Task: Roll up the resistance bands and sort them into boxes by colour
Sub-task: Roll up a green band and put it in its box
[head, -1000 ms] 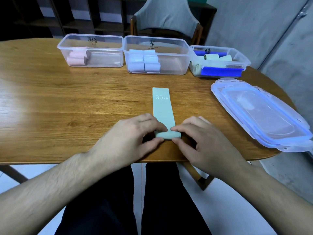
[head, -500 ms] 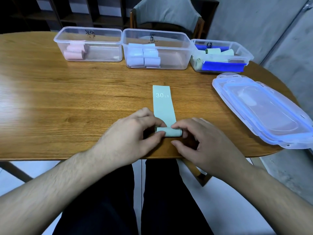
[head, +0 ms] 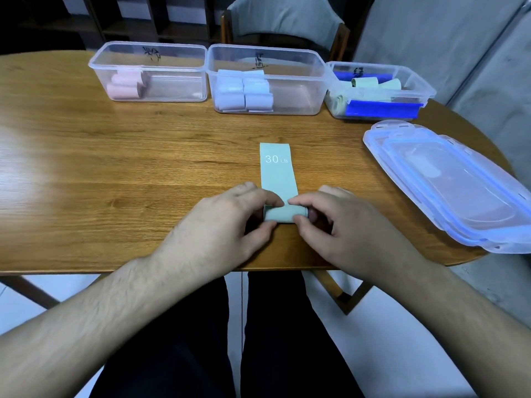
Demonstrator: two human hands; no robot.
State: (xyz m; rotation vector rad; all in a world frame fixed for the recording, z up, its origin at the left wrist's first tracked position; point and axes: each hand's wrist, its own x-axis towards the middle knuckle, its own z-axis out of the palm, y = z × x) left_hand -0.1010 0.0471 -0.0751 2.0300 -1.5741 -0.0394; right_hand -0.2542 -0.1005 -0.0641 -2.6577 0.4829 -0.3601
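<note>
I am in the rolling step, partway through one band. The pale green flat rubber resistance band [head: 278, 179], printed "30 LB" near its far end, lies lengthwise on the brown wooden worktop [head: 115, 173] straight in front of me, and its near end is already wound into a short, tight roll. My left hand [head: 230, 225] pinches the left end of that roll, index finger on top and thumb at the near side; my right hand [head: 339, 225] grips the right end the same way, fingers curled around it. Both hands are grasping the band, neither is free.

More than half of the band is flat beyond the roll, so I judge this one well short of done. The next move calls for turning the roll away from me along the flat strip, with even pressure from both hands so the edges stay square and the coil does not spring loose or drift sideways.

Once it is wound up, it belongs, by colour, in the clear plastic box on the right [head: 425, 87], at the far edge of the worktop, which holds green rolls beside something dark blue. The clear box on the left [head: 149, 53] holds pink rolls, the clear middle box [head: 264, 53] pale lilac ones. A stack of clear blue-trimmed lids [head: 459, 185] lies to my right.
</note>
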